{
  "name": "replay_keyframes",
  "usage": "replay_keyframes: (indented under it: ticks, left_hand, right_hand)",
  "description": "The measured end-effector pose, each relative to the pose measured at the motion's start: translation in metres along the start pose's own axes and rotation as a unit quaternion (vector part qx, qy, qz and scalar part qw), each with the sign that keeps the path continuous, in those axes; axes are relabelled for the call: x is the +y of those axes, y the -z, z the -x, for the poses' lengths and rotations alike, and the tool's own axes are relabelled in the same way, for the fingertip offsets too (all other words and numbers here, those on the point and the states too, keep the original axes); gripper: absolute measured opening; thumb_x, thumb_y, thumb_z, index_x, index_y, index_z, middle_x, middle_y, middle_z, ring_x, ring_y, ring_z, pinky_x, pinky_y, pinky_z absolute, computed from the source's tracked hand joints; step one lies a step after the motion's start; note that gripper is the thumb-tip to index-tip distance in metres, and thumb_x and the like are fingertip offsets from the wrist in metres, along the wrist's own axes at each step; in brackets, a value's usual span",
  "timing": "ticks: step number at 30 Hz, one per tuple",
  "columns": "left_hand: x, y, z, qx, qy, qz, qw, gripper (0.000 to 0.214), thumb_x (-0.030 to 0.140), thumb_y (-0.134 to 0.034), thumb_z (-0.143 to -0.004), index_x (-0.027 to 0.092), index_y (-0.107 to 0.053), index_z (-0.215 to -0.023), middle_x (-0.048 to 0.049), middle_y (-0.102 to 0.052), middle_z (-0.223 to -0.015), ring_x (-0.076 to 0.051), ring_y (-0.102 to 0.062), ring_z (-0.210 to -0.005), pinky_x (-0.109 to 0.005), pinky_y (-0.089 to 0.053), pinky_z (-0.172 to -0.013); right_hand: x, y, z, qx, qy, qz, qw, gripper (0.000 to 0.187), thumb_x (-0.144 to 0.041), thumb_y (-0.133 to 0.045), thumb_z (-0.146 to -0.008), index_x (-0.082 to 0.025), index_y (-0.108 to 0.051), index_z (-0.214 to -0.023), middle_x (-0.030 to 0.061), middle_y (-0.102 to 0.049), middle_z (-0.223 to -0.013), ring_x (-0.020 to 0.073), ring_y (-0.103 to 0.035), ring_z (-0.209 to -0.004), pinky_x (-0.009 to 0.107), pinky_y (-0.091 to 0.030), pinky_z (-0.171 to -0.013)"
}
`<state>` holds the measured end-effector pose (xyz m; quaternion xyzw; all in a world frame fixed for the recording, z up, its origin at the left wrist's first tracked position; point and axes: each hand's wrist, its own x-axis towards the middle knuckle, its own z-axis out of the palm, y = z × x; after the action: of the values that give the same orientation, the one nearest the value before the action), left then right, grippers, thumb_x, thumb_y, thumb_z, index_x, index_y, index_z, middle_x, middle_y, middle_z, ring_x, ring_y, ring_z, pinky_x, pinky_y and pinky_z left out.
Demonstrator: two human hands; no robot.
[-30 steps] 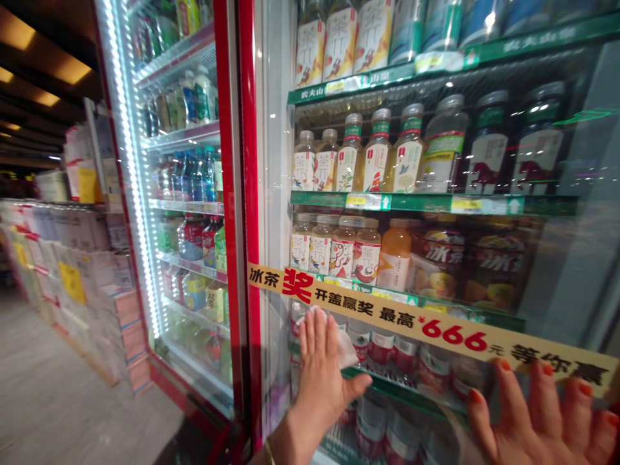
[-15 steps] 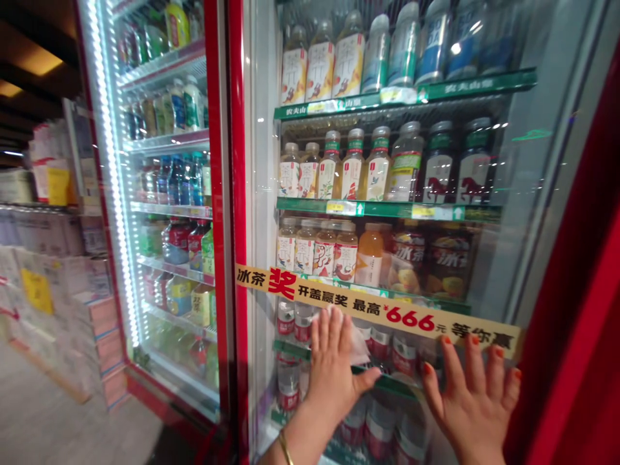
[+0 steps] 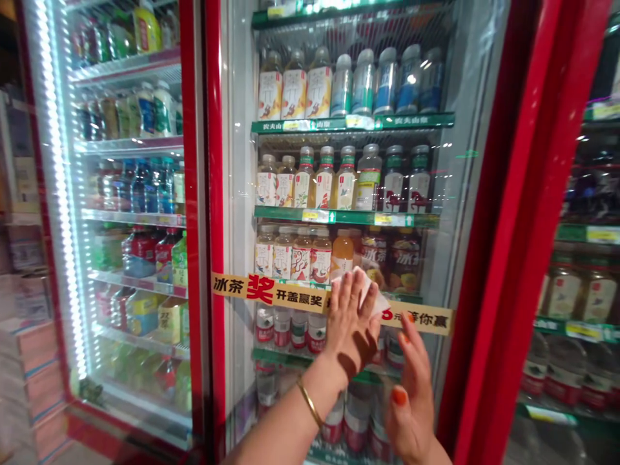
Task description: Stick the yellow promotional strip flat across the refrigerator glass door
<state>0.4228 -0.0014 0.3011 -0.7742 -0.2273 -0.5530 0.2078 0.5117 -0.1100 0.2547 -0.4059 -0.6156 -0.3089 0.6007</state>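
Note:
My left hand [image 3: 351, 320] lies flat on the glass door [image 3: 455, 97] of a drinks fridge and presses a white cloth [image 3: 374, 292] against it. The cloth sits on a yellow banner sticker [image 3: 271, 292] with red and black print that runs across the door. My right hand [image 3: 411, 394] is just below and to the right, open, fingers stretched upward, at the glass beneath the banner's right end. A gold bangle [image 3: 310, 403] is on my left wrist.
Behind the glass, green shelves [image 3: 349, 216] hold rows of tea and drink bottles. A red door frame [image 3: 518, 213] stands at the right, and a second lit fridge [image 3: 130, 194] at the left. Stacked boxes [image 3: 29, 336] stand at the far left.
My left hand has slid the cloth up and to the right, onto the banner. My right hand has moved left, close under it. The view has pulled back and turned right.

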Motion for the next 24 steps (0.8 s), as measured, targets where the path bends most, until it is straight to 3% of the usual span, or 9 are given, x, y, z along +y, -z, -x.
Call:
replay_keyframes:
  ticks: [3,7,10,13,15,18,20,22,24]
  left_hand:
    - [0.009,0.001,0.011,0.013,-0.028,0.057,0.998,0.107,0.041,-0.050,-0.102,0.017,0.030,-0.167,-0.0185,0.002,-0.183,-0.032,-0.004,-0.172,-0.066,-0.027,-0.137]
    - [-0.038,0.045,0.035,-0.012,-0.023,0.070,0.997,0.106,0.032,-0.053,-0.098,0.012,0.021,-0.171,-0.0208,-0.004,-0.183,-0.030,-0.004,-0.172,-0.055,-0.034,-0.136]
    - [-0.101,0.077,0.047,0.035,0.027,-0.035,0.998,0.085,0.025,-0.050,-0.102,0.027,-0.009,-0.176,-0.0099,-0.009,-0.185,-0.028,-0.011,-0.172,-0.055,-0.021,-0.140]
    - [-0.157,0.088,0.049,0.096,0.100,-0.120,0.983,0.079,0.029,-0.049,-0.105,0.030,-0.015,-0.176,-0.0084,-0.012,-0.185,-0.032,-0.009,-0.172,-0.061,-0.012,-0.140]
    - [-0.177,0.086,0.046,0.111,0.110,-0.138,0.978,0.078,0.034,-0.048,-0.106,0.028,-0.014,-0.176,-0.0105,-0.015,-0.184,-0.034,-0.010,-0.172,-0.063,-0.011,-0.140]
    - [-0.182,0.082,0.044,0.123,0.096,-0.128,0.979,0.078,0.037,-0.048,-0.106,0.028,-0.015,-0.176,-0.0100,-0.019,-0.183,-0.033,-0.015,-0.171,-0.063,-0.012,-0.140]
    - [-0.178,0.080,0.044,0.129,0.090,-0.121,0.980,0.078,0.037,-0.049,-0.106,0.029,-0.015,-0.175,-0.0085,-0.018,-0.183,-0.032,-0.015,-0.171,-0.062,-0.012,-0.140]
    - [-0.175,0.081,0.044,0.132,0.088,-0.120,0.980,0.078,0.036,-0.049,-0.106,0.029,-0.015,-0.176,-0.0080,-0.017,-0.184,-0.032,-0.015,-0.171,-0.061,-0.011,-0.140]
    - [-0.174,0.081,0.043,0.137,0.084,-0.119,0.980,0.078,0.036,-0.049,-0.106,0.028,-0.015,-0.176,-0.0082,-0.017,-0.184,-0.031,-0.015,-0.171,-0.060,-0.010,-0.140]
  right_hand:
    - [-0.004,-0.016,-0.019,-0.069,0.025,0.003,0.997,0.071,-0.058,-0.010,-0.111,-0.028,-0.008,-0.176,0.0115,-0.027,-0.181,0.0322,-0.034,-0.165,0.059,-0.048,-0.123]
    - [0.028,-0.020,-0.032,-0.154,0.095,0.185,0.966,0.081,-0.067,-0.021,-0.110,-0.024,-0.005,-0.176,0.0119,-0.040,-0.175,0.0304,-0.033,-0.165,0.059,-0.038,-0.130]
    - [0.051,-0.006,-0.057,-0.081,0.077,0.330,0.937,0.090,-0.066,-0.038,-0.108,-0.019,-0.004,-0.176,0.0155,-0.019,-0.182,0.0394,-0.011,-0.170,0.071,-0.024,-0.133]
    - [0.054,-0.004,-0.104,0.038,-0.012,0.391,0.919,0.101,-0.061,-0.045,-0.107,-0.005,0.009,-0.173,0.0249,0.016,-0.180,0.0515,0.009,-0.167,0.084,-0.015,-0.128]
    - [0.044,-0.020,-0.129,0.049,-0.015,0.368,0.929,0.105,-0.058,-0.046,-0.107,-0.005,0.020,-0.170,0.0258,0.024,-0.177,0.0524,0.009,-0.167,0.084,-0.018,-0.128]
    - [0.028,-0.051,-0.130,-0.038,0.058,0.298,0.952,0.109,-0.064,-0.049,-0.104,-0.017,0.024,-0.171,0.0197,0.019,-0.181,0.0491,0.000,-0.169,0.080,-0.027,-0.128]
    - [0.029,-0.054,-0.112,-0.117,0.127,0.277,0.945,0.116,-0.079,-0.052,-0.097,-0.023,0.016,-0.174,0.0158,0.009,-0.184,0.0477,-0.006,-0.169,0.076,-0.031,-0.129]
    - [0.040,-0.035,-0.101,-0.152,0.154,0.300,0.929,0.120,-0.086,-0.051,-0.093,-0.022,0.009,-0.175,0.0150,0.003,-0.184,0.0459,-0.010,-0.169,0.071,-0.031,-0.131]
    - [0.055,-0.006,-0.111,-0.107,0.109,0.351,0.924,0.116,-0.080,-0.049,-0.098,-0.017,0.010,-0.175,0.0179,0.006,-0.184,0.0472,-0.006,-0.169,0.073,-0.027,-0.132]
